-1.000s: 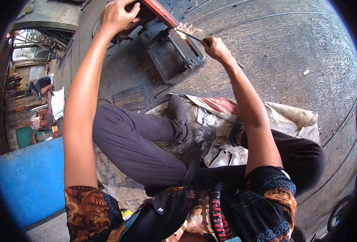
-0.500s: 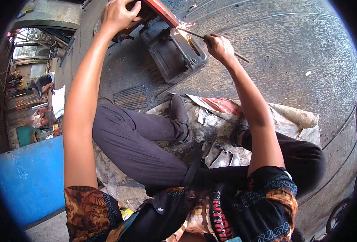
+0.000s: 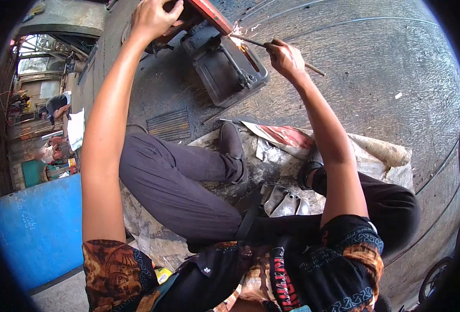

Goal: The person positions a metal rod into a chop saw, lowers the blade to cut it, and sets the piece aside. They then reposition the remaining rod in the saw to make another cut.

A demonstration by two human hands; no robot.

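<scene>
At the top of the head view, my left hand (image 3: pixel 154 20) is closed around the dark handle of a cut-off saw, partly cut off by the frame edge. The saw's red guard (image 3: pixel 209 14) slopes down to the right above its dark grey base (image 3: pixel 217 78). My right hand (image 3: pixel 287 58) grips a thin metal rod (image 3: pixel 315 69), whose far end meets the saw at the guard's lower edge. Bright sparks (image 3: pixel 237 34) fly from that contact point. The cutting disc itself is mostly hidden by the guard.
A metal grate (image 3: pixel 168 125) lies on the floor left of the saw. Shiny metal pieces (image 3: pixel 287 203) rest on dirty sacking (image 3: pixel 378 153) between my legs. Long rods (image 3: pixel 365 20) stretch across the floor. A blue panel (image 3: pixel 42 229) stands left; people are beyond it.
My right hand and the rod have shifted slightly right and down. The sparks now spread wider and higher. My left hand stays in nearly the same place.
</scene>
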